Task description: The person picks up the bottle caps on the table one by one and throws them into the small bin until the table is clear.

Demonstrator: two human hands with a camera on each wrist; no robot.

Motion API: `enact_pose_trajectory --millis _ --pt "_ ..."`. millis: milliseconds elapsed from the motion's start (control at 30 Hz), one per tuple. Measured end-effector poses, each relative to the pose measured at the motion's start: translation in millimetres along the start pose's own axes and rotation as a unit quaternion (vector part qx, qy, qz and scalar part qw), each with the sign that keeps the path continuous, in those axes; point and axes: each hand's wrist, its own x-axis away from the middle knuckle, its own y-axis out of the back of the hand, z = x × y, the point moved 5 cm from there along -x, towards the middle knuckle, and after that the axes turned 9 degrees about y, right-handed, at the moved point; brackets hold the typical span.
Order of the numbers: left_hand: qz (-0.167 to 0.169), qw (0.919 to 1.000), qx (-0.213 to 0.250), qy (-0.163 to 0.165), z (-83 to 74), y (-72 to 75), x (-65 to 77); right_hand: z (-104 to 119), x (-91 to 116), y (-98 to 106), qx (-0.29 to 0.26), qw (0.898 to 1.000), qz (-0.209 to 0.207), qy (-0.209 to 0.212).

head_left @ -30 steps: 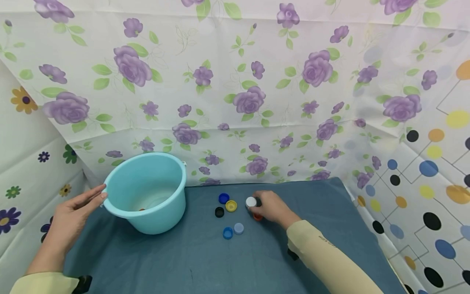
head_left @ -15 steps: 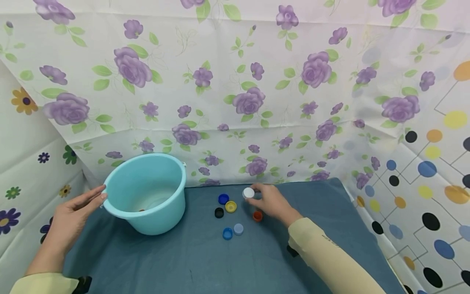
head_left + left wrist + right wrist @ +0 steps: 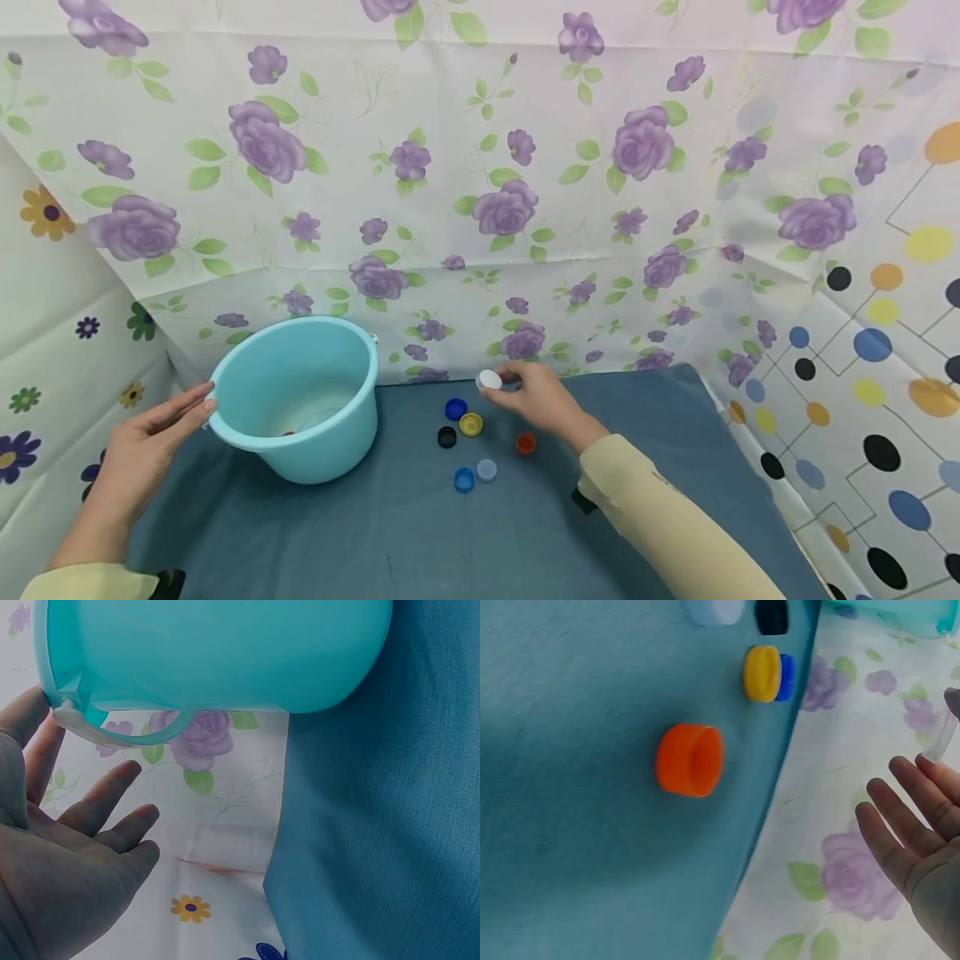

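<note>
- The table bears six loose caps.
- The bucket stands upright on it.
- The left hand pinches its rim.
- The right hand, well apart, pinches a white cap.
- The white cap is raised near the table's back edge.

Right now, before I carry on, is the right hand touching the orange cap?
Apart. The right wrist view shows it: blue cloth and flowered backdrop are visible between the orange cap and the right hand.
</note>
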Motion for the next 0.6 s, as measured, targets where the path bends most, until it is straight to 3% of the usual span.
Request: enact_pose_trajectory --millis 600 --pt "-0.011 0.9999 0.003 0.010 0.7 -1.1 -1.9 70 -33 9 -0.017 0.997 0.018 0.071"
